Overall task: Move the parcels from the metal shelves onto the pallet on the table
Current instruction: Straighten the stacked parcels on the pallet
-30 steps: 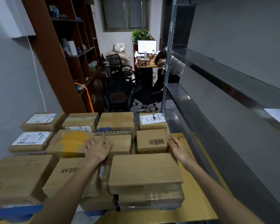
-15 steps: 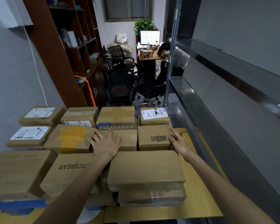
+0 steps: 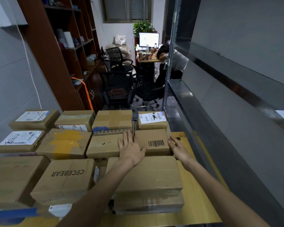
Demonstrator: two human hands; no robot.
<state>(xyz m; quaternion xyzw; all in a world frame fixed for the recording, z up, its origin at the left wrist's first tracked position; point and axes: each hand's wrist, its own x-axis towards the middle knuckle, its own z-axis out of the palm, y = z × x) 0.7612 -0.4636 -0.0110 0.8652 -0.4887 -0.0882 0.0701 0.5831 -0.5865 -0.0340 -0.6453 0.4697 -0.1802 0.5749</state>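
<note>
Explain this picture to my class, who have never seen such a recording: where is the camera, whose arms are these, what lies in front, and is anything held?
There is no machine here. A person wears one wide-angle camera on the head, looking forward and down, so the two arms are the wearer's own. In front lie many cardboard parcels, packed side by side and partly stacked on a yellow pallet. Metal shelves stand to the right. The left hand lies flat, fingers straight, across the left edge of the barcode parcel and its neighbour. The right hand touches that parcel's right side with straight fingers. Neither hand grips anything.
</note>
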